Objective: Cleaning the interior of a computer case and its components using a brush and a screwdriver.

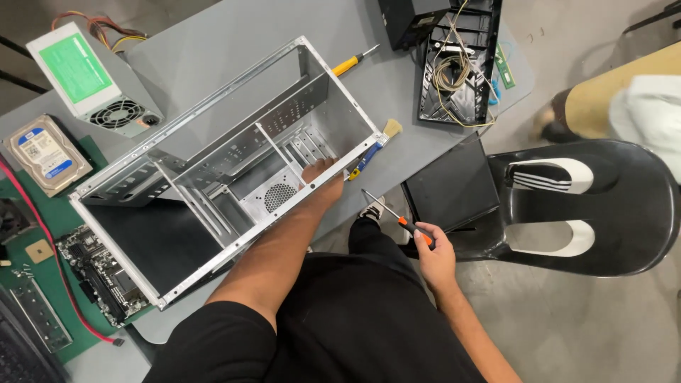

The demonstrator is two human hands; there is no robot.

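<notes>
A single head-worn camera looks steeply down, close over the grey table [213,42] and the person's lap.

The left hand's [320,174] fingertips are hidden behind the case [213,177] rim. A keyboard [18,354] at the table's [213,50] bottom-left corner is cut off.

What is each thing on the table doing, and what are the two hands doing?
computer case: open, lying on its side, empty.
left hand: reaching inside the case.
right hand: holding the orange screwdriver, off the table.
yellow screwdriver: lying flat behind the case.
brush: lying by the case.
power supply: out of the case.
hard drive: lying flat.
motherboard: lying on green mat.
</notes>
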